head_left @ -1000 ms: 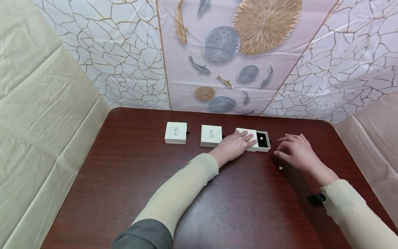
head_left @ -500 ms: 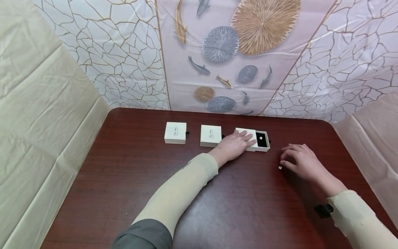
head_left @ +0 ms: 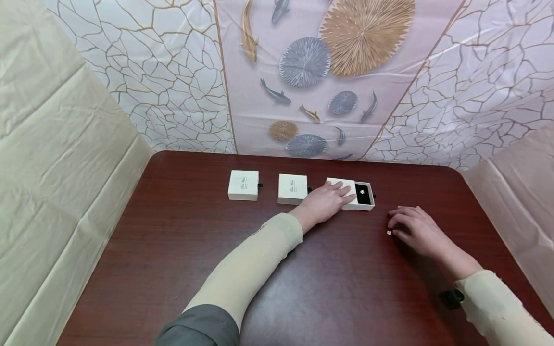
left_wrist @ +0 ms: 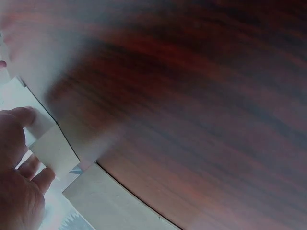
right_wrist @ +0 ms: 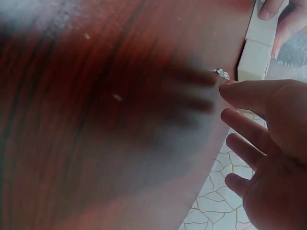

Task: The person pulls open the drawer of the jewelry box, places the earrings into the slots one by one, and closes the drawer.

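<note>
My left hand [head_left: 324, 203] rests over a white jewellery box [head_left: 333, 180] at the back right, fingers spread on its sleeve. Out of the sleeve's right end sticks the drawer [head_left: 370, 204], lined in black, with a small flower-shaped stud earring [head_left: 362, 191] in it. To the right, my right hand [head_left: 417, 231] is low over the table, fingers loosely bent. A similar stud earring [head_left: 389, 232] lies on the wood right at its thumb and index fingertips; in the right wrist view this earring [right_wrist: 223, 74] sits just off the foremost fingertip, petals showing.
Two closed white boxes with black pull tabs stand left of the open one: the middle box [head_left: 292, 187] and the left box [head_left: 243, 184]. Behind the dark red table [head_left: 207, 269] hangs a patterned cloth [head_left: 173, 77]; beige cloth [head_left: 65, 158] flanks the left side.
My right hand has come down and slightly right, away from the drawer, to the loose earring. My left hand stays on the box; the earrings and boxes have not moved.
</note>
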### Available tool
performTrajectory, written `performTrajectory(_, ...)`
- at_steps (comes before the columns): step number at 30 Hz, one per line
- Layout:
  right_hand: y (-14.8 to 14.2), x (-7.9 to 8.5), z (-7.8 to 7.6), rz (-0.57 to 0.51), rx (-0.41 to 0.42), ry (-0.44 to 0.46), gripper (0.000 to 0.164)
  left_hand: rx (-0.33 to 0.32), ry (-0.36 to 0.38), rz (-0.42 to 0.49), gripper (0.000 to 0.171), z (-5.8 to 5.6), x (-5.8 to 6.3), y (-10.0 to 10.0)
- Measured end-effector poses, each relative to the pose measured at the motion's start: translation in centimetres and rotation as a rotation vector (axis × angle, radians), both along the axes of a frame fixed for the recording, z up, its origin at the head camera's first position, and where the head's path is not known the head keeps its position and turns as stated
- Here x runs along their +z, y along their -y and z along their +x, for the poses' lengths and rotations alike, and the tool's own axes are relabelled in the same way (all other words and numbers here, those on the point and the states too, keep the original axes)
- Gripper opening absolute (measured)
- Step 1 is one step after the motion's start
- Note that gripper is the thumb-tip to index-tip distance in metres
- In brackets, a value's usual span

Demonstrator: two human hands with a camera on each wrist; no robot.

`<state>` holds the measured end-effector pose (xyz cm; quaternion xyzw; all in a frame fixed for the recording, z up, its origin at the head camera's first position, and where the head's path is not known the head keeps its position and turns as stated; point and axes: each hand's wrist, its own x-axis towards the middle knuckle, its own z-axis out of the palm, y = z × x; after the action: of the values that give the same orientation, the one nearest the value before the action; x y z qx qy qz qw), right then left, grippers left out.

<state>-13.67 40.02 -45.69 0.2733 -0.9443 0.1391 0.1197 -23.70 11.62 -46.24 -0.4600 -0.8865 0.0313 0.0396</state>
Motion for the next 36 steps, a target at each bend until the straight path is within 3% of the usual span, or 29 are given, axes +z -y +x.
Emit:
performTrajectory(19,1.2,-0.1,0.6,0.015,-0.038,0.068,0.029,-0.02,-0.037,0.021,0.051,-0.1,-0.2,0.0)
performTrajectory(36,2.0,-0.5,0.3,0.016,-0.032,0.008,0.032,-0.008,-0.017,0.017,0.05,0.0,-0.2,0.0)
